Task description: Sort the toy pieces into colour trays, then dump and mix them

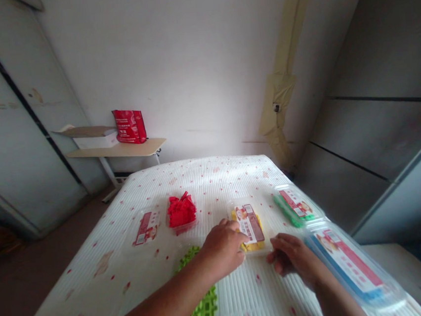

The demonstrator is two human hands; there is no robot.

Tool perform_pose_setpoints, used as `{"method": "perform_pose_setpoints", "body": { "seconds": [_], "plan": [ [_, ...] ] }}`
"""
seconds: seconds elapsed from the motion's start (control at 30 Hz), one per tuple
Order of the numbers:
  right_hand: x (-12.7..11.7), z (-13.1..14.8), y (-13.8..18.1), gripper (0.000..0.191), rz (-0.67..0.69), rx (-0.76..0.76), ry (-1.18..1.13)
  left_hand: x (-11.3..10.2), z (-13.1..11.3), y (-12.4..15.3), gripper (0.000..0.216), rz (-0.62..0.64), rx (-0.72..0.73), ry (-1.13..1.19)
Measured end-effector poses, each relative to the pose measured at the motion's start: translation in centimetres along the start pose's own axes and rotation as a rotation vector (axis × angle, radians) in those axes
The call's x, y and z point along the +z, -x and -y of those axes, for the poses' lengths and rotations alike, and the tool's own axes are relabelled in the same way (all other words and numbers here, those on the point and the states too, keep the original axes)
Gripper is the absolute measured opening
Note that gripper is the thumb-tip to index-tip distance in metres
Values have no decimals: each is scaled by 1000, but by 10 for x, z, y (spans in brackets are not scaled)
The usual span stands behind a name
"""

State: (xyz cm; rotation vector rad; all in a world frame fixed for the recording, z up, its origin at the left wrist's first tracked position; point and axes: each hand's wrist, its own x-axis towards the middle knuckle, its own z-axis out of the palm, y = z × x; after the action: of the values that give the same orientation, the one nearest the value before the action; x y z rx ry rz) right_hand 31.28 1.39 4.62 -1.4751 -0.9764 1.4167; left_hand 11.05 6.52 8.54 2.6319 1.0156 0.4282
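Observation:
A clear plastic container [256,225] with yellow pieces inside and a printed label on its lid lies mid-table. My left hand [223,250] is closed on its left side, the fingers bent over the edge and one digit resting on the label. Close to the container's lower right corner is my right hand [289,255], its fingers curled in. Whatever that hand may hold is hidden by the fingers. Under my left forearm sits an uncovered tray of green lattice pieces [205,310], partly covered from view.
An open container of red pieces [182,210] stands at the back left, beside a loose labelled lid [146,228]. Along the right edge lie lidded containers of green [295,204] and blue pieces [349,261]. A side table [146,147] holds a red bag [130,126].

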Motion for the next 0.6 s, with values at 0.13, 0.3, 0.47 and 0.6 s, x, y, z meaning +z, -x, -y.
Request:
{"method": "perform_pose_setpoints", "body": {
  "seconds": [0.13,0.3,0.47,0.6],
  "plan": [
    [1,12,-3,33,-177,-54,208,-4,0,-3,28,15,5,-10],
    [-3,30,-27,34,-388,-270,448,-9,6,-6,28,-56,3,56],
    [-5,38,-60,21,-367,-262,489,-9,27,-16,41,-96,-277,338],
    [0,38,-73,16,-324,-241,439,-2,43,-31,50,-61,-486,518]
  ]
}}
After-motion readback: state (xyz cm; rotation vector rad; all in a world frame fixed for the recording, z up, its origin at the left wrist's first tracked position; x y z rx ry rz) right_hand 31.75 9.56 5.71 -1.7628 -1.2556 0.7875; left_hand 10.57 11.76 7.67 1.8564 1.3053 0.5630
